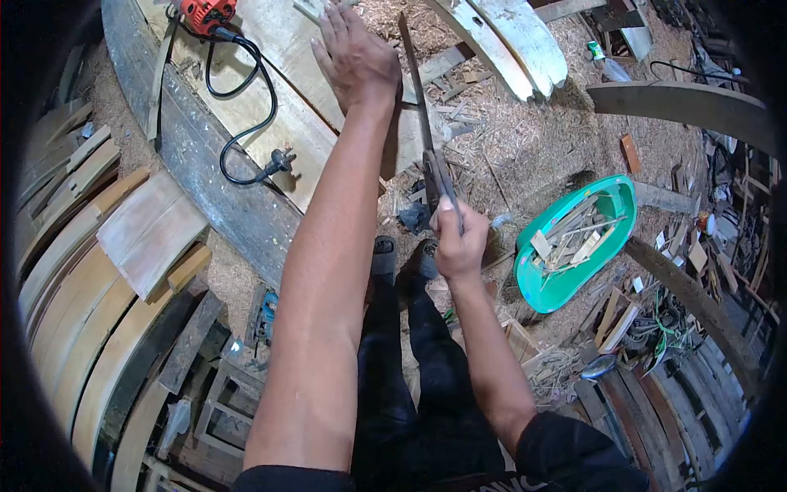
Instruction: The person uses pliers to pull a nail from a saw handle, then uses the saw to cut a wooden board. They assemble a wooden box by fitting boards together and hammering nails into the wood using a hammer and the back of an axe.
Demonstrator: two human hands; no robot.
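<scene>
My left hand (355,56) lies on a pale strip of wood (310,10) at the top of the workbench boards (287,49), its fingers spread and pointing up. In my right hand (461,238) is the handle of a saw (424,115), with the fingers wrapped round it. The long narrow blade points up and stands beside my left hand, near the edge of the boards. Whether its teeth touch the wood, I cannot tell.
On the boards sit a red power tool (205,15) and its black cord with a plug (279,161). A green tub (545,291) of wood scraps stands right on the sawdust floor. Curved planks (74,320) are stacked left; a curved beam (680,100) is at right.
</scene>
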